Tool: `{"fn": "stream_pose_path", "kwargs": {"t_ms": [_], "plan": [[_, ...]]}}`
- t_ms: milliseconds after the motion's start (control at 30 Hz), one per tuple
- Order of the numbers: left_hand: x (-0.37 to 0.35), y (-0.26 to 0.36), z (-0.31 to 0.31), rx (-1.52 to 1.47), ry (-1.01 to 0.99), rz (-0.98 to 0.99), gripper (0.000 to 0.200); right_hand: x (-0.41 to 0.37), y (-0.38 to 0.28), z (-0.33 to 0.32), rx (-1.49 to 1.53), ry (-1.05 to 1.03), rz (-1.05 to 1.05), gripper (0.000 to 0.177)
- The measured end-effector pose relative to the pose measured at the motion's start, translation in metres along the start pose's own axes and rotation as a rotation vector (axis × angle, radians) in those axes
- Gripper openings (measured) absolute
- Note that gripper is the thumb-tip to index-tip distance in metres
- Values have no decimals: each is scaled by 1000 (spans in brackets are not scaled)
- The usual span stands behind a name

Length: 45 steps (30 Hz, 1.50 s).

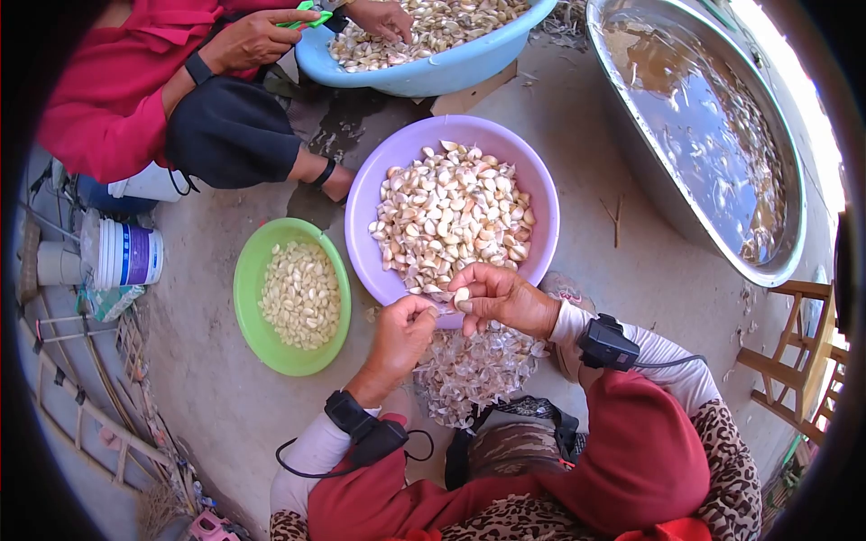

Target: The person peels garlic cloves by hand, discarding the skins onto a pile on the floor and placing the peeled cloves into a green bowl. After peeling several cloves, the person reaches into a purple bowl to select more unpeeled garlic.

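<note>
Between thumb and fingers, my right hand (507,302) pinches a pale garlic clove (461,295). Close beside it, my left hand (397,341) is closed in a pinch, with a thin scrap of garlic skin (443,307) at its fingertips. Both hands are over the near rim of a purple basin (363,209), which is full of unpeeled garlic cloves (451,212). To the left stands a green bowl (245,279) with smooth, peeled cloves (300,296) in it. Below my hands lies a heap of loose garlic skins (478,371).
A co-worker's hand (253,41) holds a green tool (307,15) beside a blue basin (433,74) of garlic. At right stands a large metal tub (649,212) of water with floating bits. A wooden stool (794,361) and white buckets (126,254) stand at the sides.
</note>
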<state>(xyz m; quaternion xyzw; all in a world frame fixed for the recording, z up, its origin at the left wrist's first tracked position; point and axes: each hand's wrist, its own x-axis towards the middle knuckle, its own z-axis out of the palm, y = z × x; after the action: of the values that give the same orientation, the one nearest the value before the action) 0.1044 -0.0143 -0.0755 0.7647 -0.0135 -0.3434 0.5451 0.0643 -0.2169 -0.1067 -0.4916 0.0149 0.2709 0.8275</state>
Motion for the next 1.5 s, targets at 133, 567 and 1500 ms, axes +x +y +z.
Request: {"fn": "stream_pose_path", "kwargs": {"t_ms": [133,567,1500], "plan": [[-2,5,-5,-105,-13,-99,10,1,9,-6,7,63,-62,21],[-2,6,-3,-270,-198,-187,18,6,12,0,-3,45,-148,19],[-4,9,-1,-244,-182,-120,10,2,13,-1,26,42,61,28]]}}
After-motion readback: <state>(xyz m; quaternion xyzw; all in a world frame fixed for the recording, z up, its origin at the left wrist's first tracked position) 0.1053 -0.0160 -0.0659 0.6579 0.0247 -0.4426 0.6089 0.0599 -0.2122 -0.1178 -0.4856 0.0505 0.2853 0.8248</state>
